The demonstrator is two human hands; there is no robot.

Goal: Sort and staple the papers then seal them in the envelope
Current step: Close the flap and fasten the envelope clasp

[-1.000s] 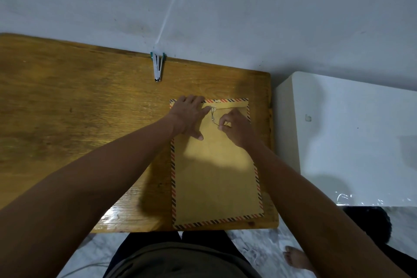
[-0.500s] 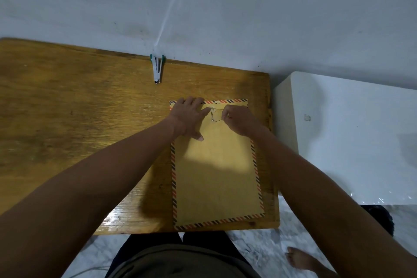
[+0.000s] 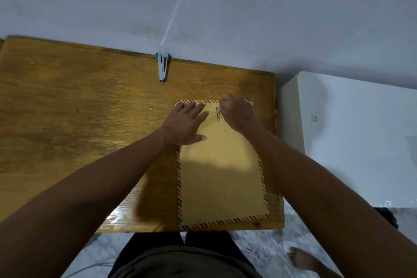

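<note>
A brown envelope (image 3: 222, 178) with a striped red-and-black border lies flat on the right part of the wooden table (image 3: 79, 133). Its top end holds a thin metal fastener (image 3: 217, 113). My left hand (image 3: 187, 123) lies flat on the envelope's upper left corner, fingers spread. My right hand (image 3: 238, 113) rests at the envelope's top edge, fingers curled, their tips pinching the upper end of the fastener. A silver stapler (image 3: 163, 67) with green ends lies at the table's far edge by the wall. No loose papers are in view.
A white wall (image 3: 225, 11) runs directly behind the table. A white cabinet (image 3: 352, 137) stands close to the table's right side. The envelope's lower end reaches the table's near edge. My legs and a bare foot (image 3: 304, 259) show below on the marble floor.
My right hand has moved up from beside the fastener to the envelope's top edge. The fastener's loop, wider before, now lies narrow and upright. My left hand has stayed in place.
</note>
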